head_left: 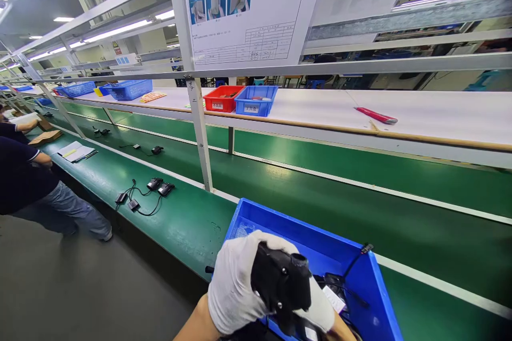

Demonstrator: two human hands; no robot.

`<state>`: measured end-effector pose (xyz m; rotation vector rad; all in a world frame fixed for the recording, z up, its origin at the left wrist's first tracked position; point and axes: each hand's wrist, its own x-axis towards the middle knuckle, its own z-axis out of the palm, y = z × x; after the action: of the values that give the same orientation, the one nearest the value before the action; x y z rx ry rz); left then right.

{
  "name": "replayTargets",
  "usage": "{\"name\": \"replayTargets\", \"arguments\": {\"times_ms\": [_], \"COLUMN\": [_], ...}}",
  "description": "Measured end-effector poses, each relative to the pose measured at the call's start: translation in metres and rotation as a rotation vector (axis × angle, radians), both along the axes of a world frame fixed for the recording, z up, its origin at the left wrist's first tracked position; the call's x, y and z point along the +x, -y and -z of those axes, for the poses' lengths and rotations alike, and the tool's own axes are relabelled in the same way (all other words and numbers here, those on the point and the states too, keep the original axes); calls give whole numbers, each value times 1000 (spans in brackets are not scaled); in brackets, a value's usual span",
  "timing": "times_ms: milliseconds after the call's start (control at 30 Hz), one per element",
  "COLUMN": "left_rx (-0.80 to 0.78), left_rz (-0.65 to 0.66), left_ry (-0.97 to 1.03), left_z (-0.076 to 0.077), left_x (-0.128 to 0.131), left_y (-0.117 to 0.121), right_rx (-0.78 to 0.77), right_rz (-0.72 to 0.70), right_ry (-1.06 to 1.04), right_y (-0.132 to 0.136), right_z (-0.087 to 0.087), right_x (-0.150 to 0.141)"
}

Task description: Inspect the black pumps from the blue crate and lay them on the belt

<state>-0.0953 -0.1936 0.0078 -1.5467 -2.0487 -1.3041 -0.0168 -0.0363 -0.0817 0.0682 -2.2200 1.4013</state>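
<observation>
My left hand, in a white glove, is wrapped round a black plastic device with a short round stub and small screws on its face. My right hand, also gloved in white, reaches in from the right behind the device and grips its lower side; its fingers are mostly hidden. Both hands hold the device over the near part of a blue bin. Inside the bin, below my right hand, lie more black devices with cables and a white label. One cable rises against the bin's right wall.
On the green bench to the left lie two black devices with cables and a paper stack. A conveyor belt runs behind the bin. The shelf above bears red and blue trays and a red cutter. Co-workers stand far left.
</observation>
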Motion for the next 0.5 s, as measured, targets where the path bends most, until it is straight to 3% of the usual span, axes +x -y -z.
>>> {"name": "replayTargets", "arguments": {"times_ms": [133, 267, 367, 500], "left_rx": [76, -5, -26, 94], "left_rz": [-148, -25, 55, -66], "left_ry": [-134, -49, 175, 438], "left_z": [36, 57, 57, 41], "left_x": [-4, -12, -14, -5], "left_y": [12, 32, 50, 59], "right_rx": [-1, 115, 232, 343], "right_rz": [-43, -60, -45, -4], "right_ry": [-77, -202, -235, -242], "right_y": [1, -1, -2, 2], "right_z": [-9, -14, -21, -32], "right_x": [-1, -6, -11, -17]}}
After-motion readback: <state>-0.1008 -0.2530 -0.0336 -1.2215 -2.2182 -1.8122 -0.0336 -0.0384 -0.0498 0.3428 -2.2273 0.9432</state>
